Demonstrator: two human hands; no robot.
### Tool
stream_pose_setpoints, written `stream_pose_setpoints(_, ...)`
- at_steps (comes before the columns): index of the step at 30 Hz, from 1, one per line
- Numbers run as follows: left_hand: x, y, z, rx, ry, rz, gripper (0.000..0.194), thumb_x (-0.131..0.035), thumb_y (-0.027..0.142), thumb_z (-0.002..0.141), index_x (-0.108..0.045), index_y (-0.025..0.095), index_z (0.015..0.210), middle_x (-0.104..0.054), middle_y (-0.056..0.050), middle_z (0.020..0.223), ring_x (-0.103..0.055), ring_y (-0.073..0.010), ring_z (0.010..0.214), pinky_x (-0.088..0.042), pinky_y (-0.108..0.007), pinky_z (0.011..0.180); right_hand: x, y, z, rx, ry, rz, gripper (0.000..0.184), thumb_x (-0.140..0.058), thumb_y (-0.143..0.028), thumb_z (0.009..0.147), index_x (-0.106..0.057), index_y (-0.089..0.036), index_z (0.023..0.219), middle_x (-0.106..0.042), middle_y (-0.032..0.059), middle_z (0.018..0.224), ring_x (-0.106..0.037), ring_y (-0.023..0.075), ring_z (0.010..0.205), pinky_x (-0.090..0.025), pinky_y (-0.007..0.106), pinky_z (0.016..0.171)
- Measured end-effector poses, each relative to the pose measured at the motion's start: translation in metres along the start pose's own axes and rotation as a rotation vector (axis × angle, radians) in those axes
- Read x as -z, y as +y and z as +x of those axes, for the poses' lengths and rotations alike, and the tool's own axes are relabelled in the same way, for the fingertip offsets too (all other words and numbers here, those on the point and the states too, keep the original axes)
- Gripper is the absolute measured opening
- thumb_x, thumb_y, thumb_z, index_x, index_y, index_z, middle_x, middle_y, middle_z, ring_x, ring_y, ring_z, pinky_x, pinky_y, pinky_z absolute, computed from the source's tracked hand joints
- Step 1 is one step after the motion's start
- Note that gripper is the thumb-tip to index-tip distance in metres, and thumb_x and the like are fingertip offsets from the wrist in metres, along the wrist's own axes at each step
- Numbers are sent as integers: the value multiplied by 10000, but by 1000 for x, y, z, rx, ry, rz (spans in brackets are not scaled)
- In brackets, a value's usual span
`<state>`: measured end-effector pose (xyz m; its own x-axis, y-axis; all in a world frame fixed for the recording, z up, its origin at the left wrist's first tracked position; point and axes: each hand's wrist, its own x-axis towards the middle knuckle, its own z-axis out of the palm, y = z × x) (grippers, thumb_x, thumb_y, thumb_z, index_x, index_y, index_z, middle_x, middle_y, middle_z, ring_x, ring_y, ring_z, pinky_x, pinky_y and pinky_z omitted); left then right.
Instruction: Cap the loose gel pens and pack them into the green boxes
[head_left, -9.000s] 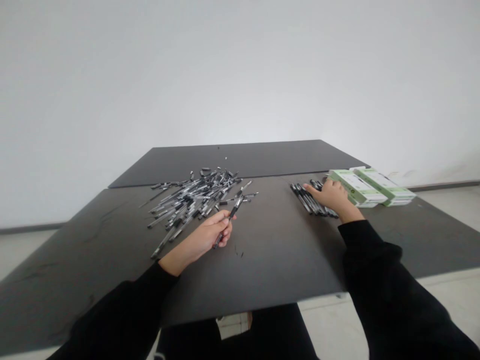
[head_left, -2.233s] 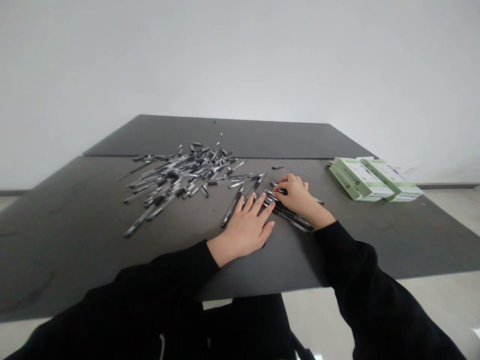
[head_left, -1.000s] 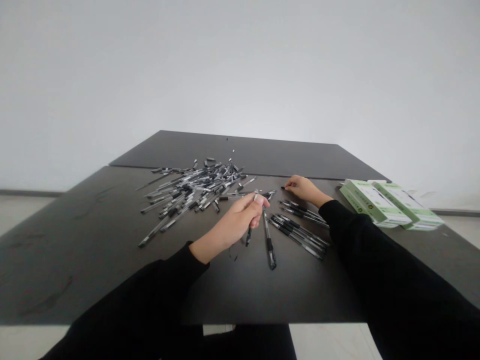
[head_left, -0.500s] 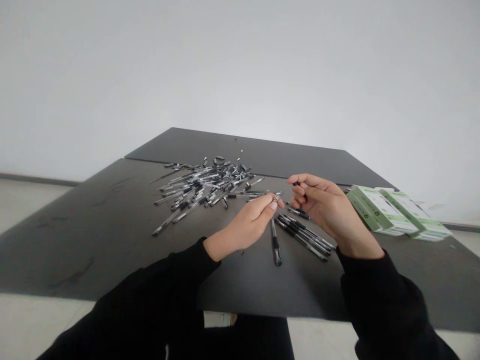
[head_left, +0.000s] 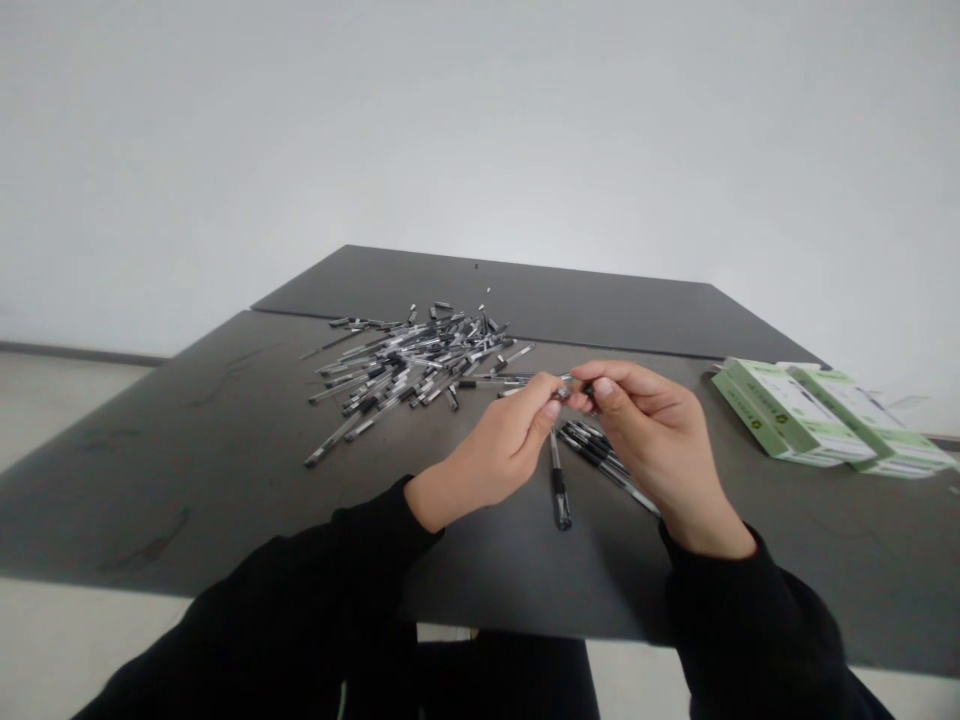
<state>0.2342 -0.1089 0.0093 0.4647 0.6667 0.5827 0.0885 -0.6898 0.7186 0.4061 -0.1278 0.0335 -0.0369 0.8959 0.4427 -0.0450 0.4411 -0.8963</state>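
My left hand [head_left: 502, 440] is closed in a pinch on a small clear piece [head_left: 562, 394] that looks like a pen cap, mostly hidden by the fingers. Beside it, my right hand [head_left: 652, 430] pinches a small black piece [head_left: 589, 389]. The fingertips of both hands almost meet above the table. Below them lies a single gel pen [head_left: 559, 490] with a black grip, pointing toward me. A row of gel pens [head_left: 607, 465] rests partly behind my right hand.
A large heap of clear-and-black pens and pen parts [head_left: 412, 370] spreads over the dark table [head_left: 247, 480], left of centre. Green-and-white boxes [head_left: 832, 415] lie at the right. A few tiny pieces [head_left: 488, 290] are scattered behind the heap.
My right hand has come left and slightly down, bringing the small black piece up to the clear piece in my left hand. The view has turned slightly.
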Motion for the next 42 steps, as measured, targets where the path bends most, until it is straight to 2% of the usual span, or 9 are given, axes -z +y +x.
stream_pose_setpoints(8,1,-1,2,128,-1,-153,348,-343,426,1076,-591,194,998,-538,-2,784,-543,-156,731,-457,-289,746,-5,3,-4,156,213,-205,160,-687,-356,946,-790,-249,1005,-770,36,896,-725,186,825,-594,350,818)
stream_pose_setpoints(13,1,2,5,166,-24,-183,420,-345,426,1077,-526,197,775,-535,0,743,-537,-145,729,-444,-282,752,-14,2,-7,202,250,-230,134,-674,-327,955,-774,-237,960,-769,32,880,-735,183,819,-605,336,793)
stream_pose_setpoints(15,0,2,5,170,-33,-198,390,-376,421,1070,-551,195,805,-563,-1,752,-551,-144,735,-451,-279,753,-17,2,-8,209,277,-253,115,-682,-306,949,-777,-241,952,-773,30,882,-736,178,811,-607,322,772)
stream_pose_setpoints(19,-2,4,6,144,-16,-268,247,-452,374,1048,-612,189,1011,-672,-23,851,-624,-158,812,-491,-290,818,-19,3,-9,248,350,-271,104,-690,-267,942,-790,-251,965,-794,33,943,-747,181,878,-612,331,828)
stream_pose_setpoints(25,-2,9,5,164,40,-190,208,-490,342,1026,-626,192,975,-720,-56,967,-653,-175,899,-501,-293,849,-23,6,-14,187,332,-247,120,-692,-283,936,-805,-249,957,-807,49,966,-757,204,849,-642,346,737)
stream_pose_setpoints(29,-2,8,4,162,49,-126,182,-517,312,1009,-610,195,905,-682,-25,871,-625,-157,824,-481,-273,785,-29,10,-18,230,348,-244,128,-691,-269,939,-812,-270,982,-806,44,1003,-756,205,908,-638,366,818)
stream_pose_setpoints(36,-4,5,3,178,82,-170,172,-551,337,999,-612,194,924,-707,-22,873,-642,-149,819,-490,-260,782,-32,13,-19,220,338,-213,118,-720,-243,912,-810,-269,985,-810,42,1006,-761,212,925,-630,386,867)
stream_pose_setpoints(39,-4,5,4,170,102,-167,171,-552,327,998,-632,189,938,-714,-28,889,-650,-152,841,-494,-257,788,-30,13,-18,274,309,-228,135,-714,-219,915,-802,-281,996,-798,36,1037,-739,212,996,-583,416,961)
stream_pose_setpoints(42,-2,3,4,150,133,-139,161,-575,308,987,-676,185,972,-728,-34,930,-651,-154,863,-495,-254,793,-26,11,-15,338,295,-318,114,-719,-207,905,-801,-272,952,-772,44,992,-709,213,980,-570,410,924)
